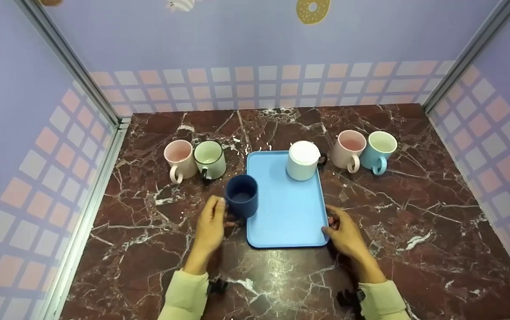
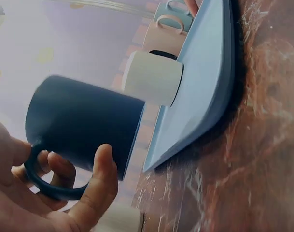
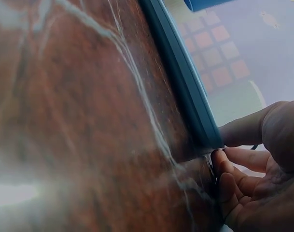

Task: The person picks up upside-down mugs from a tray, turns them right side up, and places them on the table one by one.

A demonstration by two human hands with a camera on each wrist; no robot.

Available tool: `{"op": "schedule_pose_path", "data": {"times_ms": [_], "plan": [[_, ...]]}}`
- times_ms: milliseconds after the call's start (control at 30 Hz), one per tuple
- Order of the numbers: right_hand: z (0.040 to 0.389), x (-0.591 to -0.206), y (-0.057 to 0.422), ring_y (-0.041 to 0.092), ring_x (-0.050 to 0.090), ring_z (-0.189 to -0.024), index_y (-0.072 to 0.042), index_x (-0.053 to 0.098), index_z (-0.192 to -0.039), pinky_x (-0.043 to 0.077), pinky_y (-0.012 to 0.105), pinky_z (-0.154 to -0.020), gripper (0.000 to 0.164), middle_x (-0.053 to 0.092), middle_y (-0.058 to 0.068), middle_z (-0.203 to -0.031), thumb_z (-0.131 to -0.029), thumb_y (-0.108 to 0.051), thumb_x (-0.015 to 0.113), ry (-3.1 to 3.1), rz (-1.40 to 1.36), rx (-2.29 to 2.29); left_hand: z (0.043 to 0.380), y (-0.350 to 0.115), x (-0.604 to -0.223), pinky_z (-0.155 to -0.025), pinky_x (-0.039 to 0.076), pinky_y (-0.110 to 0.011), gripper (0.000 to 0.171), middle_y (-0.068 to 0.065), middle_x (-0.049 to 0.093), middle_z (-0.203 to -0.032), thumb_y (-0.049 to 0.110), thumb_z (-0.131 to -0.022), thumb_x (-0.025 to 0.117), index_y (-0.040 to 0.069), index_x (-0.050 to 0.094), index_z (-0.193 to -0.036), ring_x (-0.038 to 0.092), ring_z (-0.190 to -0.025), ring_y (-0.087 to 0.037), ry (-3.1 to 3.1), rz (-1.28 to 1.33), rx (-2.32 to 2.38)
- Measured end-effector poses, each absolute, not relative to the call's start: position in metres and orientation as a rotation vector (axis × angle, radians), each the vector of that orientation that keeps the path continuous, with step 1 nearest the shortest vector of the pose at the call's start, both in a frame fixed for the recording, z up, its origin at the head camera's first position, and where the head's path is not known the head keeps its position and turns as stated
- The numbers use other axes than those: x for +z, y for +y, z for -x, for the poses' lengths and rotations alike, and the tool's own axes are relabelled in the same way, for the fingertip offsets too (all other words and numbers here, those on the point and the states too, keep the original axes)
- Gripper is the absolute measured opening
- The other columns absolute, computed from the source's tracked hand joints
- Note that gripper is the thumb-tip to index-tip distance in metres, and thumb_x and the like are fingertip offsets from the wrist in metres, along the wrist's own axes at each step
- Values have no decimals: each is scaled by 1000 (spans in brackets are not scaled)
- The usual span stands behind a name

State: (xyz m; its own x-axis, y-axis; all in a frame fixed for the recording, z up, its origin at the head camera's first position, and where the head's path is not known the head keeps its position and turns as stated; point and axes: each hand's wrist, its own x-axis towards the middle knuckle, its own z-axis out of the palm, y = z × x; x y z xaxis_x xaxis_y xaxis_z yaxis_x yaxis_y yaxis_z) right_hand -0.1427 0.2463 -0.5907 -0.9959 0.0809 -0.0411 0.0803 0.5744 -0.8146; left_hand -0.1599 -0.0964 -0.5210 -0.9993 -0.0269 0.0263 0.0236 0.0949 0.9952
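Note:
My left hand (image 1: 210,224) grips a dark blue mug (image 1: 242,195) by its handle, fingers through the loop in the left wrist view. The mug (image 2: 84,125) is held upright above the left edge of the light blue tray (image 1: 286,222). At the tray's right edge, my right hand (image 1: 346,231) has its thumb and fingers at the rim. The right wrist view shows this hand (image 3: 253,159) pinching the tray's corner (image 3: 204,130). A white mug (image 1: 303,162) with a black handle stands on the tray's far right part.
Left of the tray stand a pink mug (image 1: 180,160) and a pale green mug (image 1: 210,161) with a black handle. To the right are another pink mug (image 1: 348,149) and a light blue mug (image 1: 378,151). Walls enclose the marbled table (image 1: 148,249) at the back and sides.

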Motion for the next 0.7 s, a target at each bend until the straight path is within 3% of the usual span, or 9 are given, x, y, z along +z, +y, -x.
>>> {"op": "schedule_pose_path", "data": {"times_ms": [200,333,700], "plan": [[138,-593,245,13,50,-74,-9,54,-136,42,20,-68,60,56,8,-92,-79,1,71,-2773,156,1461,153,-121,-536,-70,58,-51,34,-15,45,-81,22,-105,40,-11,46,-100,59,-79,-28,-2177,-131,-2137],[138,-593,244,14,50,-76,-9,53,-136,42,21,-69,60,56,8,-93,-80,0,71,-2782,155,1435,147,-137,-536,-71,59,-46,33,-16,45,-85,22,-105,39,-10,43,-101,58,-82,-25,-2102,-259,-2178],[138,-594,243,15,49,-78,-9,53,-137,41,23,-70,60,55,8,-94,-80,0,70,-2785,170,1417,154,-171,-543,-81,58,-37,33,-15,53,-101,25,-104,38,-8,41,-100,56,-98,-31,-1894,-474,-2300]]}}
